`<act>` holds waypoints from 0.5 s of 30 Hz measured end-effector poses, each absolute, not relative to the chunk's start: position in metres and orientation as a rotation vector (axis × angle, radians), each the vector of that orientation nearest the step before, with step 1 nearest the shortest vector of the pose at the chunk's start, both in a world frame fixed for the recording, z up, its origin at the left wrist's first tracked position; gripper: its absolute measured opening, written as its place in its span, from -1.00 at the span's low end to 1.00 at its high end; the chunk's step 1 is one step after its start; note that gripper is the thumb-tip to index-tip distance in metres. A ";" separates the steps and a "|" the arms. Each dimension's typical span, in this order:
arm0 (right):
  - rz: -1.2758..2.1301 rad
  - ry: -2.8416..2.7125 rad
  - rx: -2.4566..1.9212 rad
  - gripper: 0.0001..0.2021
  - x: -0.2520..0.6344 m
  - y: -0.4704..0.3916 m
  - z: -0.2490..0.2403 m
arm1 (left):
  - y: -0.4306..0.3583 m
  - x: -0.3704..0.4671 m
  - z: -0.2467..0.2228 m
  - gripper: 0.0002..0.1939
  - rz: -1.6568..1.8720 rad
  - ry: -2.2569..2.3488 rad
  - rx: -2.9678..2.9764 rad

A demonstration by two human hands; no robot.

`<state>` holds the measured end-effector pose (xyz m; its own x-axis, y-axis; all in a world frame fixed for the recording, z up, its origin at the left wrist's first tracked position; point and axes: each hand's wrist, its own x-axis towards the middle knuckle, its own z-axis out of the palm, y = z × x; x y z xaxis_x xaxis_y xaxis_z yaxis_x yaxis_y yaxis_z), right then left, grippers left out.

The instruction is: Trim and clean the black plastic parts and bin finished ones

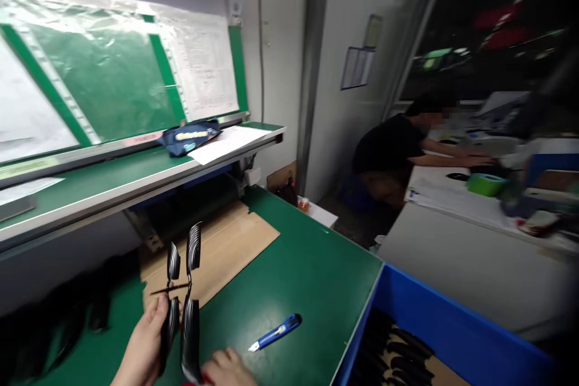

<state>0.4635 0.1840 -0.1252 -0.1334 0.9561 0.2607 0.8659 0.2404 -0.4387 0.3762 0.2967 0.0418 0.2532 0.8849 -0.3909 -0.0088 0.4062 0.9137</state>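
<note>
My left hand [147, 338] is closed on a black part [190, 338] with several ribbed, curved blades joined by thin crosspieces, held upright above the green table [316, 265]. At the bottom edge my right hand [228, 368] is blurred, close to the lower end of the part; a bit of red shows beside it, and its grip cannot be made out. A blue utility knife [275, 333] lies on the table to the right of that hand. Behind the part lies a flat piece of brown cardboard [239, 247].
A blue bin [429, 301] at the lower right holds several black parts. More dark parts [67, 313] lie at the left. Above the table runs a shelf [113, 175] with a dark blue pouch [190, 137] and papers. A person [389, 145] sits at another table, right.
</note>
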 end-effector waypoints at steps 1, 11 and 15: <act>0.322 -2.038 -1.640 -0.84 0.462 0.178 -0.115 | 0.279 0.354 0.050 -0.72 0.830 1.207 0.827; 1.594 -0.329 -0.801 -0.54 0.436 0.126 0.016 | 0.197 0.220 0.072 -0.47 0.637 0.688 0.435; 1.676 -0.418 -0.717 -0.55 0.423 0.118 0.035 | 0.177 0.195 0.067 -0.60 0.535 0.737 0.551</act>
<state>0.4230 0.1182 0.0349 -0.1049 0.9671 -0.2316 -0.7452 -0.2306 -0.6257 0.1948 0.1773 0.0667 0.6227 0.6244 -0.4716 -0.2550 0.7317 0.6321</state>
